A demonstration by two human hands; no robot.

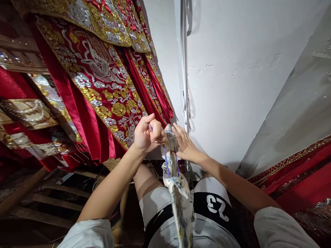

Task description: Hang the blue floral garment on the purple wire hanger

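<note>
1. Head view: at 6 o'clock, the near end of the patterned cloth (176, 198) runs off the edge, and folds hide its full shape. It is pale with bluish blotches, bunched, rising to the centre.
2. Purple cord (167, 166) shows in two strands against it; its ends are out of sight.
3. Left hand (148, 135), 8 o'clock of centre, has its grip closed round the cord; right hand (185, 144), at 4 o'clock, lies open-fingered against the cloth.
4. Dark wooden slats (57, 202) at 8 o'clock are hard to make out; a red embroidered garment (99, 74) hangs at 10 o'clock.
</note>
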